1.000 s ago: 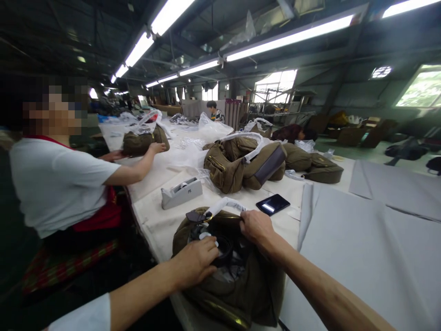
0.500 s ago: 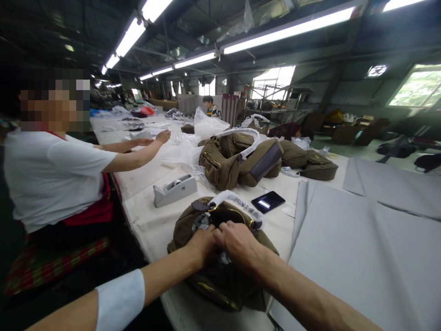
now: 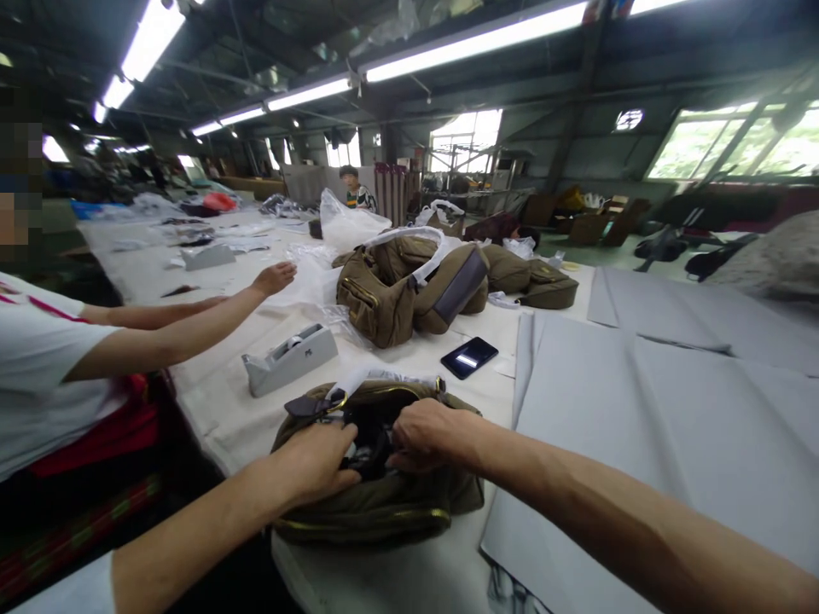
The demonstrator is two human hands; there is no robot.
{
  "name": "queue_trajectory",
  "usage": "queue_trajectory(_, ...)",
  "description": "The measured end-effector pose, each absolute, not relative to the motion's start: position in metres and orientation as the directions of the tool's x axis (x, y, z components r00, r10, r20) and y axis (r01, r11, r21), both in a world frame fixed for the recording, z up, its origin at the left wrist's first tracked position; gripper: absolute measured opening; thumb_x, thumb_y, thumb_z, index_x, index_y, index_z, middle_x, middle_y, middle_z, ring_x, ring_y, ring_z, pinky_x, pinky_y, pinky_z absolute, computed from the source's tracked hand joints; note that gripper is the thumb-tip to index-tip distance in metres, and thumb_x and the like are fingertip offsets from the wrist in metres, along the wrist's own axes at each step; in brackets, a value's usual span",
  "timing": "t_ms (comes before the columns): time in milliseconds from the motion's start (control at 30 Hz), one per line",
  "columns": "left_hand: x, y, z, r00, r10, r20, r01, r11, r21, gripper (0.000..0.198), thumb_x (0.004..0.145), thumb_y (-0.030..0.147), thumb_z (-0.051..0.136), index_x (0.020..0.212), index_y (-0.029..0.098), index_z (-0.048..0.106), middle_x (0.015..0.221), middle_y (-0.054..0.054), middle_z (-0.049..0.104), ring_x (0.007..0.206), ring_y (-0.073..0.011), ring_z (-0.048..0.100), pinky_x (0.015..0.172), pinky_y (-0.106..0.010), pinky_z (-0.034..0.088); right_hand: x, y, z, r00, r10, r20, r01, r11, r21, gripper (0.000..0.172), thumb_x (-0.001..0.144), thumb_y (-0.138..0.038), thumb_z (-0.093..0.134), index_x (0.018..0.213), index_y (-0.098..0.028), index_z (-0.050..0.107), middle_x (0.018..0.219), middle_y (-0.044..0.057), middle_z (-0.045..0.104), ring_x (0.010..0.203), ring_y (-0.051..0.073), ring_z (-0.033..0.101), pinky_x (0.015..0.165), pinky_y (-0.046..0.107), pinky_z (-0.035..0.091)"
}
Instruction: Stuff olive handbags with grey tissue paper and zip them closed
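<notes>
An olive-brown bag (image 3: 384,503) with gold zippers lies at the near edge of the white table, its top unzipped and a wrapped handle behind the opening. My left hand (image 3: 320,456) reaches over the left side of the opening, its fingers partly inside at the rim. At the right side of the opening, my right hand (image 3: 422,435) is closed with the fingers curled in on something dark that I cannot make out. Between the hands, dark lining and greyish stuffing (image 3: 368,443) show inside the bag.
Beyond the bag are a grey tape dispenser (image 3: 291,358), a black phone (image 3: 469,356) and several olive bags (image 3: 384,298). Large grey sheets (image 3: 640,426) cover the right side. A co-worker's arms (image 3: 185,328) reach over the table from the left.
My hands have moved apart, showing more of the bag's inside. The bag sits turned and lower in view. The whole view has swung to the right, and the co-worker appears farther left.
</notes>
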State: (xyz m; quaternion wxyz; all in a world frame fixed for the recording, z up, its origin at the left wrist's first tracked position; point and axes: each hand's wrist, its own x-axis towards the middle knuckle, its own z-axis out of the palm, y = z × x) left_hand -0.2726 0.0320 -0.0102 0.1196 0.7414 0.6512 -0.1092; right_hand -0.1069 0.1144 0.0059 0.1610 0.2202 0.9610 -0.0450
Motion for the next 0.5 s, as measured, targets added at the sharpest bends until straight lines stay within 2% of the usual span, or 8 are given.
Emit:
queue_trajectory(67,-0.282,0.029,-0.001,0.075,0.935,-0.346,0.996,-0.084,-0.01,0.039,0.087,0.041,0.044,0.091,0.011,0.068,0.091,-0.02,0.069,0.089,-0.037,0.066,0.08,-0.049,0.051,-0.086,0.112,0.023,-0.883,0.328,-0.335,0.345,0.939,0.011,0.042,0.083,-0.055,0.056,0.077,-0.017,0.071,0.071,0.006,0.07,0.062,0.019,0.063,0.047,0.026,0.034)
queue_trajectory(100,-0.287,0.027,0.003,0.054,0.937,-0.345,0.998,-0.065,-0.021,0.046,0.09,0.043,0.036,0.085,0.012,0.069,0.087,-0.019,0.07,0.088,-0.0364,0.066,0.08,-0.05,0.05,-0.076,0.112,0.029,-0.897,0.306,-0.318,0.312,0.95,0.035,0.04,0.083,-0.055,0.058,0.082,-0.017,0.07,0.073,0.006,0.07,0.064,0.019,0.064,0.047,0.027,0.033)
queue_trajectory(200,-0.295,0.019,0.01,0.077,0.945,-0.318,0.997,-0.064,0.053,0.052,0.094,0.043,0.023,0.076,0.017,0.066,0.082,-0.013,0.069,0.083,-0.0305,0.067,0.079,-0.046,0.049,-0.054,0.115,0.033,-0.937,0.268,-0.224,0.25,0.963,0.104,0.028,0.077,-0.037,0.071,0.095,-0.016,0.066,0.085,0.005,0.07,0.079,0.02,0.063,0.056,0.028,0.037)
queue_trajectory(333,-0.271,0.026,0.01,0.233,0.942,-0.243,0.967,-0.197,0.164,0.038,0.092,0.035,0.029,0.079,0.019,0.061,0.083,-0.008,0.066,0.077,-0.0245,0.064,0.073,-0.039,0.049,-0.049,0.117,0.02,-0.984,0.124,-0.128,0.11,0.988,0.113,0.013,0.083,-0.028,0.064,0.091,-0.018,0.066,0.083,0.003,0.068,0.084,0.019,0.058,0.077,0.032,0.037)
queue_trajectory(433,-0.239,0.049,-0.006,0.501,0.852,-0.153,0.82,-0.41,0.399,0.025,0.086,0.022,0.039,0.081,0.018,0.063,0.087,-0.004,0.067,0.08,-0.0187,0.063,0.077,-0.031,0.049,-0.052,0.115,0.019,-0.991,0.081,-0.106,0.067,0.99,0.127,0.012,0.087,-0.029,0.059,0.094,-0.021,0.065,0.086,0.002,0.068,0.084,0.018,0.056,0.079,0.033,0.034)
queue_trajectory(500,-0.22,0.065,-0.021,0.546,0.833,-0.087,0.753,-0.442,0.488,0.021,0.08,0.018,0.045,0.079,0.019,0.066,0.083,0.0,0.069,0.079,-0.0177,0.063,0.077,-0.029,0.05,-0.05,0.113,0.024,-0.993,0.059,-0.102,0.047,0.992,0.115,0.013,0.088,-0.031,0.059,0.096,-0.023,0.064,0.091,0.0,0.068,0.086,0.017,0.055,0.081,0.032,0.033)
